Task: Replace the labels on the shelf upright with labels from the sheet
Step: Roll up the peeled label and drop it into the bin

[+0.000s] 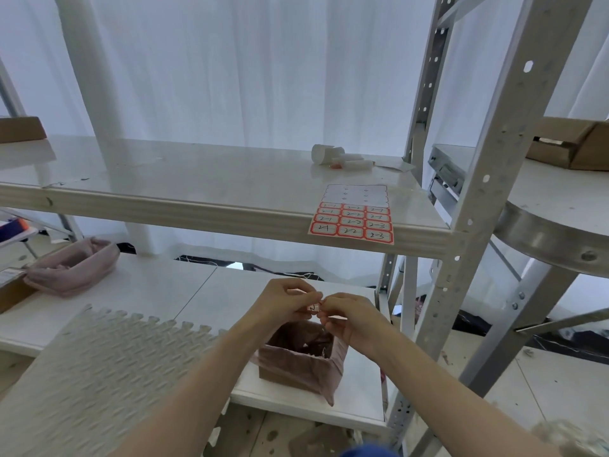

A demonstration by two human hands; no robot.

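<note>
Backlit white pleated curtain [230,61] fills the upper frame; glossy white shelf board [164,173] crosses the middle; stained pale floor [560,374] lower right.

I see a small box lined with a pink bag [303,361] beside a ridged white mat [99,364], a pink fabric basket [72,268] further left.

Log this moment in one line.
left hand: pinches label | right hand: pinches label | label: over lined box | sheet: on upper shelf
</note>
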